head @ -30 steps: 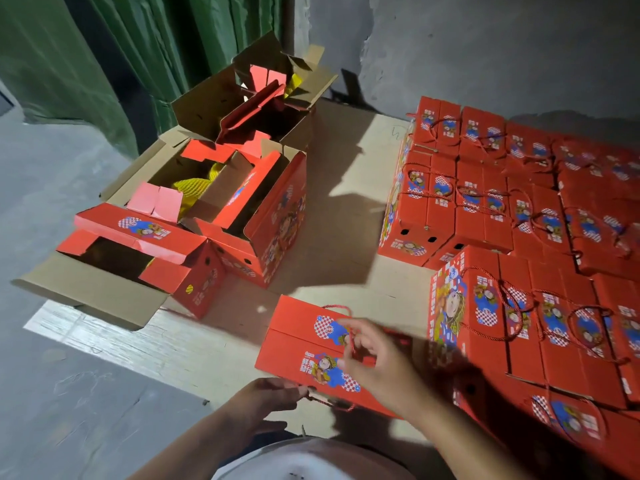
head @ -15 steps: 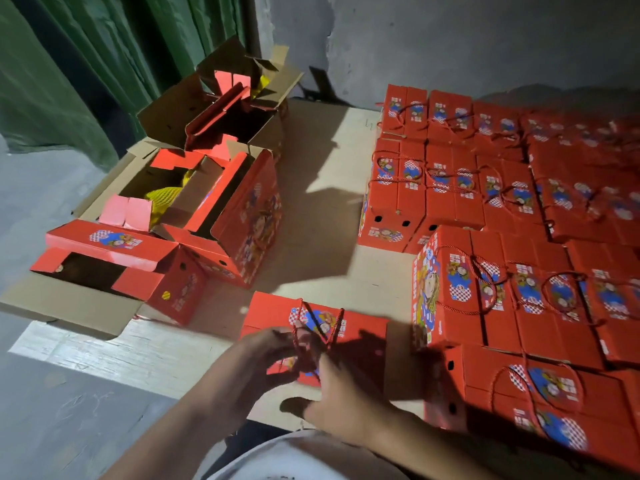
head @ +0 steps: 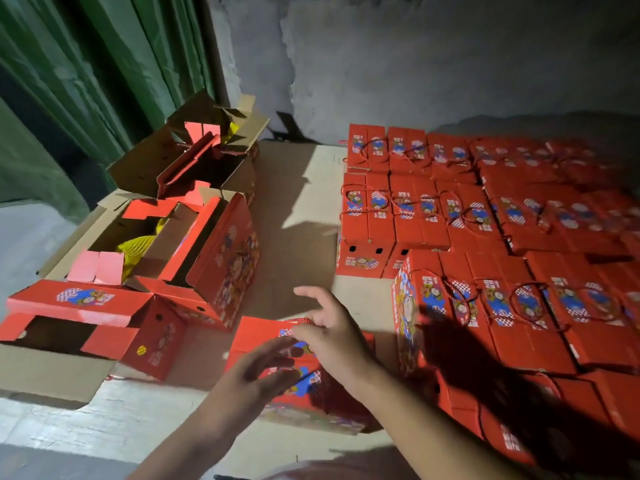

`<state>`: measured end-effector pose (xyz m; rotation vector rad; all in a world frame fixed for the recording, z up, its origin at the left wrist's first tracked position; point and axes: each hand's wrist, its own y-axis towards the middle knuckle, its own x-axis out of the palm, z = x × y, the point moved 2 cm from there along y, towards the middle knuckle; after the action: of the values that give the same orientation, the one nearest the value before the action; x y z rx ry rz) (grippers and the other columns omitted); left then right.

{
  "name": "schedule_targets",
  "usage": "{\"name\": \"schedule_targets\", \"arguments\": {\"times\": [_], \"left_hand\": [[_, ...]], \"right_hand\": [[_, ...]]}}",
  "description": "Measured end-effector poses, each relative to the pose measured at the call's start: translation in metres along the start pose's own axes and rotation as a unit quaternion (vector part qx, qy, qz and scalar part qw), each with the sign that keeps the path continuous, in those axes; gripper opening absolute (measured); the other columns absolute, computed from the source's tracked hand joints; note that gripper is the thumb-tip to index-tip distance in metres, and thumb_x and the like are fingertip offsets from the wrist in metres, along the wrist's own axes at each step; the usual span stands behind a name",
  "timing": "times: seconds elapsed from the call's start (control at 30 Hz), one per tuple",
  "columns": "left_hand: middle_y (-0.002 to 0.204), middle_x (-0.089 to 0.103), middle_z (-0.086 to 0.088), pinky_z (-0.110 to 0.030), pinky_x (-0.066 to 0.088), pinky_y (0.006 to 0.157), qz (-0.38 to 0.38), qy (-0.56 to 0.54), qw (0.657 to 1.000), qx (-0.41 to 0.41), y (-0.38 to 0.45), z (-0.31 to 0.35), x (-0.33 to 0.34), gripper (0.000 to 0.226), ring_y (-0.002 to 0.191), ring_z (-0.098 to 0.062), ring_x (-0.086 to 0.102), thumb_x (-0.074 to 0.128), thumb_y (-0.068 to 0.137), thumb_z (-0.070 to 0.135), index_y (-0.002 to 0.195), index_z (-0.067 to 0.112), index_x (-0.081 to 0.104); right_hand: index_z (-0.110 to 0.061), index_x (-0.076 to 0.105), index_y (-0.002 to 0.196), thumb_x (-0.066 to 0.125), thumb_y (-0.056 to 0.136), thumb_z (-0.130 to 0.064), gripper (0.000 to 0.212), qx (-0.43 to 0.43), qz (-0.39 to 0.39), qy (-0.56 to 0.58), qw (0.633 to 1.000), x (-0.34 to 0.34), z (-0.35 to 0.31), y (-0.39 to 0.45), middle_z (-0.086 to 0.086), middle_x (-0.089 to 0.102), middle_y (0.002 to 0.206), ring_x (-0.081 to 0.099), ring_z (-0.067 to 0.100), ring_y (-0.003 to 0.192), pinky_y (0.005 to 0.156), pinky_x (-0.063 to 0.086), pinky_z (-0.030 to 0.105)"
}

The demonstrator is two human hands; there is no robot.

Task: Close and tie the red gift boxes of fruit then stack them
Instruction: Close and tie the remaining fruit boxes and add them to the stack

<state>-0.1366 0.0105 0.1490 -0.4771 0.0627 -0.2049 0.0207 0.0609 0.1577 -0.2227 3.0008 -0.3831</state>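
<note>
— Both hands hover over the closed red gift box [head: 256, 336] at the near edge of the table [head: 298, 216]. What is each doing?
— Right hand [head: 332, 336] has its fingers spread and loosely bent above the lid; whether the thumb and forefinger pinch the red cord [head: 304, 320] there, I cannot tell. Left hand [head: 256, 375] is motion-blurred, fingers straight and apart, holding nothing.
— And around it, biggest first?
— Stacked tied boxes [head: 485, 258] fill the right side in rows and layers, cord loops lying on their lids. On the left stand brown cartons [head: 59, 375] with unclosed red boxes [head: 221, 258] in them, flaps up. Yellow foam netting [head: 136, 245] shows inside one.
— Behind?
— Green curtain [head: 86, 81] on the left, grey wall [head: 415, 64] at the back.
</note>
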Motion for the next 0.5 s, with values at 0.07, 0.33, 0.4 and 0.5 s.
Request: {"name": "schedule_targets", "arguments": {"times": [0.07,0.33,0.4,0.5], "left_hand": [[0.105,0.077,0.003,-0.021,0.055,0.076,0.016,0.074,0.996,0.038,0.008,0.003,-0.003,0.027,0.101,-0.011,0.070,0.071,0.093,0.010,0.109,0.030,0.077],[0.078,0.078,-0.009,-0.024,0.050,0.057,-0.027,0.252,0.942,-0.219,0.040,-0.022,-0.036,0.068,0.062,-0.018,0.072,0.043,0.097,0.066,0.092,0.006,0.074],[0.093,0.078,-0.008,-0.037,0.061,0.066,0.005,0.178,0.960,-0.217,0.050,-0.025,-0.031,0.051,0.076,-0.023,0.076,0.053,0.096,0.060,0.112,0.013,0.065],[0.114,0.071,-0.008,-0.047,0.064,0.068,0.015,0.113,0.978,-0.174,0.071,-0.020,-0.014,0.056,0.097,-0.026,0.073,0.062,0.096,0.047,0.144,0.023,0.046]], "right_hand": [[-0.036,0.062,0.124,0.065,0.085,-0.006,0.049,-0.001,0.016,0.008,1.000,-0.009,-0.010,0.004,-0.002,0.057,0.069,0.053,0.013,0.065,0.064,0.042,0.027],[-0.027,0.073,0.110,0.067,0.084,-0.008,0.033,-0.043,0.043,0.063,0.996,-0.037,-0.035,0.012,-0.006,0.067,0.080,0.061,0.004,0.074,0.070,0.046,0.014],[-0.027,0.074,0.108,0.067,0.084,-0.009,0.031,-0.044,0.055,0.064,0.995,-0.044,-0.037,0.015,-0.004,0.067,0.086,0.062,0.005,0.079,0.075,0.047,0.018],[-0.031,0.075,0.106,0.068,0.082,-0.014,0.030,-0.041,0.077,0.053,0.995,-0.053,-0.038,0.018,-0.008,0.064,0.082,0.059,0.004,0.077,0.071,0.045,0.017]]}}
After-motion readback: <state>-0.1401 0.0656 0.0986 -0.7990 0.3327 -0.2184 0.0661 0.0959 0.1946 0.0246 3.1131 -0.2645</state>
